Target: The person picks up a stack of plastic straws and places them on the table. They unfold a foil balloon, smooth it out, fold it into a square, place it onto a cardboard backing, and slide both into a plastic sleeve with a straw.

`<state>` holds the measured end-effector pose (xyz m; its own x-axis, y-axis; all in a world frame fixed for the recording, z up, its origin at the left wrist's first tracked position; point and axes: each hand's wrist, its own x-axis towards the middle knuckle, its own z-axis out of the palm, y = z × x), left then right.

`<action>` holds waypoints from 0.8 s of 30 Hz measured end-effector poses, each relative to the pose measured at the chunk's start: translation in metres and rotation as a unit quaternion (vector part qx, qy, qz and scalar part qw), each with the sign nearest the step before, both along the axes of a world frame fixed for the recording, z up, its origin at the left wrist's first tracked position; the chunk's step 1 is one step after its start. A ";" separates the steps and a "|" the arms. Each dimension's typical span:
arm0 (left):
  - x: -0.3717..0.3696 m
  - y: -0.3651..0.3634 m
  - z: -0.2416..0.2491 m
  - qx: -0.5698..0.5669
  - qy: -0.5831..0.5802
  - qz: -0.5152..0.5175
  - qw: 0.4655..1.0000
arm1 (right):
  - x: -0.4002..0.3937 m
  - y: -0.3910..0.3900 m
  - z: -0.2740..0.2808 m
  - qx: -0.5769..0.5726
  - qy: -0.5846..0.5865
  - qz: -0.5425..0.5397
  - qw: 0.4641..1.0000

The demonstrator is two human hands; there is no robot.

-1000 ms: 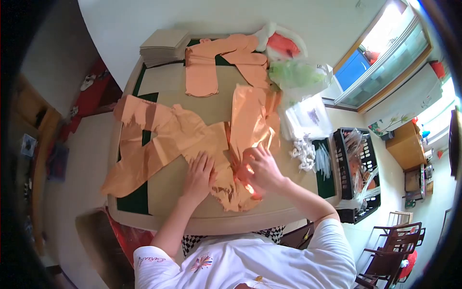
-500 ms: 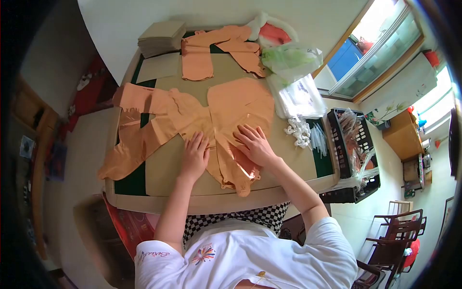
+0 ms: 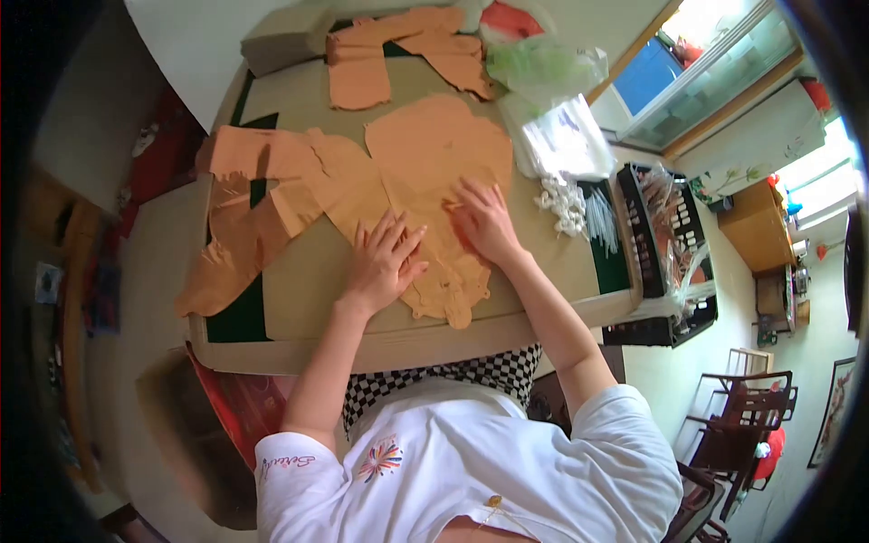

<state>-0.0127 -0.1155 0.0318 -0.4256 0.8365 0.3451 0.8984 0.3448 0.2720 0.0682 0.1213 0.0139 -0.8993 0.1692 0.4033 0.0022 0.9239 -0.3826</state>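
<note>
A flat, deflated rose-gold foil balloon (image 3: 434,149) lies on the cardboard-covered table in front of me, its narrow, lobed end towards me. My left hand (image 3: 385,262) rests on its lower left part with the fingers spread. Palm down, my right hand (image 3: 486,224) presses on the right side of the same balloon, fingers stretched and a little bent. To the left, touching or overlapping it, lies another flat foil piece (image 3: 308,176) with folded, shiny sections. Further flat foil pieces (image 3: 359,81) lie at the far side of the table.
A stack of grey-brown cards (image 3: 288,41) stands at the far left. On the right are clear plastic bags (image 3: 570,136), white curled ribbon (image 3: 563,206) and thin clear straws (image 3: 600,220). A black crate (image 3: 638,244) of packaged items adjoins the table's right edge.
My left hand has moved right, from the balloon's left edge onto its surface. The balloon's lower part lies flatter, with fewer shiny creases. The whole view has shifted slightly.
</note>
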 end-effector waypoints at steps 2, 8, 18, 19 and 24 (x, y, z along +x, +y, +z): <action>0.001 0.001 -0.008 -0.018 -0.011 -0.013 1.000 | 0.002 0.002 0.000 -0.019 0.021 -0.053 0.998; -0.004 0.000 -0.009 -0.042 -0.048 -0.010 0.998 | 0.004 0.000 0.000 0.020 -0.004 -0.070 0.997; -0.001 0.000 -0.003 0.004 -0.064 0.017 0.998 | 0.025 0.010 -0.004 -0.023 -0.008 -0.123 0.992; -0.002 0.000 -0.003 0.005 -0.067 0.020 0.998 | 0.028 0.007 -0.003 -0.031 -0.010 -0.120 0.992; -0.006 -0.002 -0.005 0.008 -0.072 0.029 0.997 | 0.024 -0.003 0.002 0.047 -0.012 -0.089 0.995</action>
<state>-0.0186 -0.1177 0.0270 -0.5190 0.8038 0.2909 0.8286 0.3895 0.4022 0.0921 0.1182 0.0155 -0.8682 0.2898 0.4028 0.1780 0.9396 -0.2924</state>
